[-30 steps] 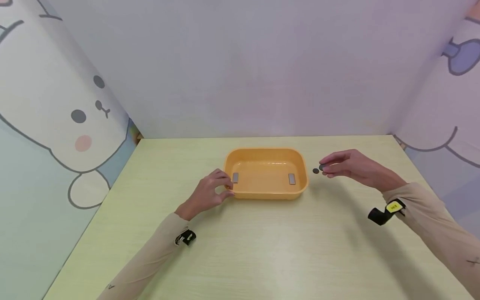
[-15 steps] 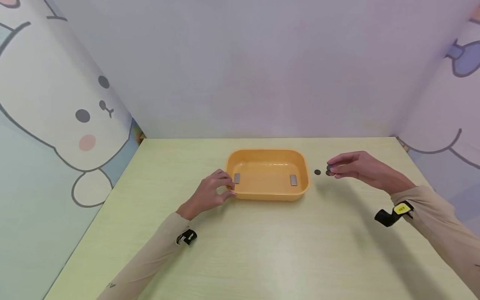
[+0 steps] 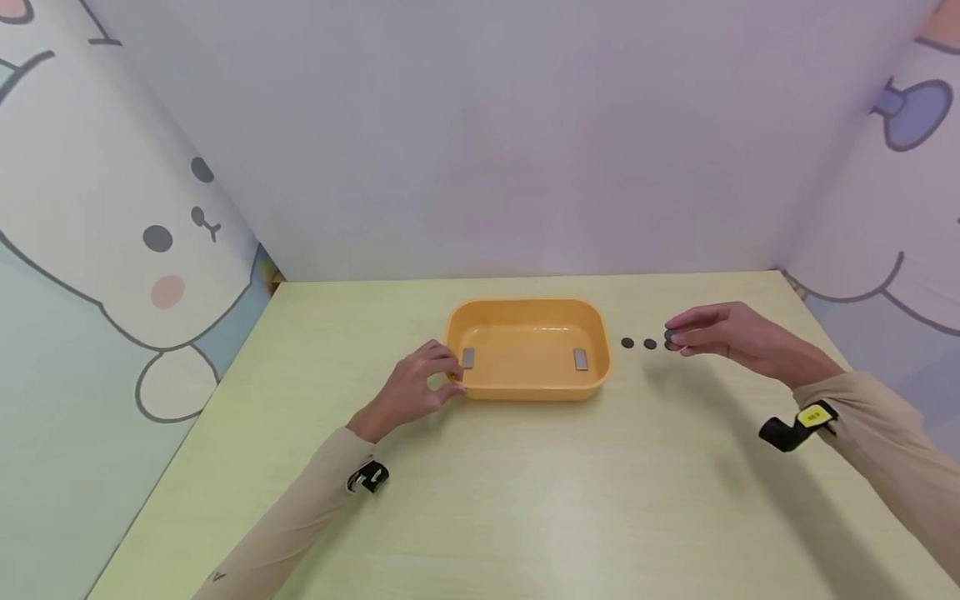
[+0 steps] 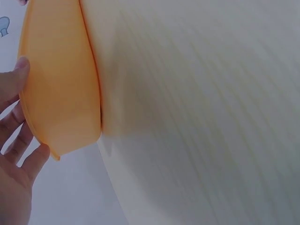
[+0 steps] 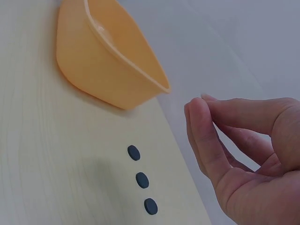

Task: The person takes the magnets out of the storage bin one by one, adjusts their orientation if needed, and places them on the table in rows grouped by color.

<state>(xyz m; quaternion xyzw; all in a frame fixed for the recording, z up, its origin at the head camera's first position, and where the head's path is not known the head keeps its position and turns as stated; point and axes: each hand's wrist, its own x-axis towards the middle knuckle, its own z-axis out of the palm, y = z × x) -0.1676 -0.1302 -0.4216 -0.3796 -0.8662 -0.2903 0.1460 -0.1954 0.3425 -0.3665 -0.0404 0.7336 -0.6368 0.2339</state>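
My left hand (image 3: pixel 408 390) grips the front left corner of an orange plastic tray (image 3: pixel 536 392), thumb outside the rim and fingers over it. In the left wrist view its fingertips lie along the tray's edge. To the right of the tray, small dark round discs lie in a row: one nearest the tray (image 3: pixel 627 342), a middle disc (image 3: pixel 650 343) and an end disc (image 5: pixel 151 206). Just above the end disc, my right hand (image 3: pixel 742 337) pinches another dark disc (image 3: pixel 671 334) between thumb and fingers. That held disc is mostly hidden by fingertips in the right wrist view.
Inside the tray, a grey rectangular piece (image 3: pixel 468 358) sits near the left wall, and a second grey piece (image 3: pixel 581 360) near the right. The pale wooden table (image 3: pixel 525 500) ends at a plain wall (image 3: pixel 525 142). Cartoon-printed panels stand on both sides.
My right hand has moved right, away from the tray. The discs showing on the table have gone from one to three in a row. My left hand stays on the tray.
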